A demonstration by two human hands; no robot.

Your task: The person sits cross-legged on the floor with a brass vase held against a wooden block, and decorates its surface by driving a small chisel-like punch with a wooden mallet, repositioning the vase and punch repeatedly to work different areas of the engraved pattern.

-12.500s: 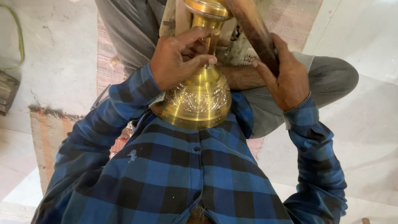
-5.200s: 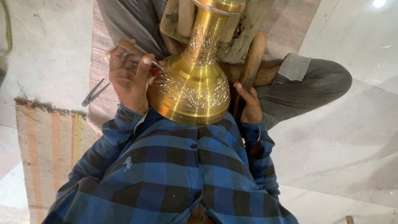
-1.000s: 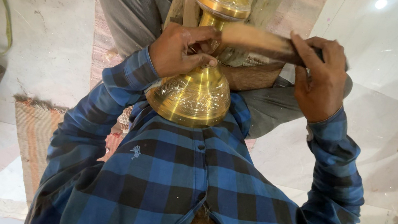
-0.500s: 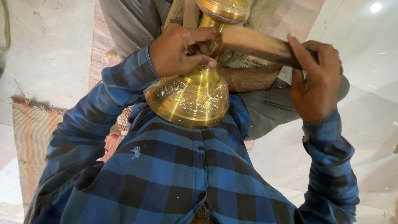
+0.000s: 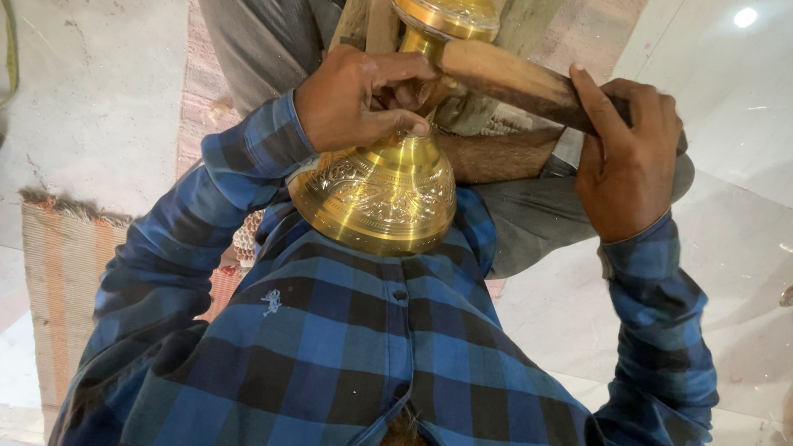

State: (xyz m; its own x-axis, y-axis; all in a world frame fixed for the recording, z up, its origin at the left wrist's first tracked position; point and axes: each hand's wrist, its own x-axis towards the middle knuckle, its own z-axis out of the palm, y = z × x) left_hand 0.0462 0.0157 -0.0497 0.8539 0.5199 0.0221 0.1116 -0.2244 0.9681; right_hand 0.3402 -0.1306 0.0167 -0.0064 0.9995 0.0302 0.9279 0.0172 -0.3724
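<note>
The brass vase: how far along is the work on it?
Done: the brass vase already shows an engraved band around its belly. In hand: the left hand pinches at the neck, with whatever it holds hidden, while the right hand has a grip on a wooden mallet beside the neck. Left: the belly below the band looks plain, so more engraving probably remains.

Polished brass vase (image 5: pixel 382 191) gleams against my chest, its belly rough with engraved pattern. In my right hand (image 5: pixel 627 156), a worn, matt wooden mallet (image 5: pixel 515 81). Glossy marble floor (image 5: pixel 780 139) below, and a coarse woven mat (image 5: pixel 56 282).
</note>
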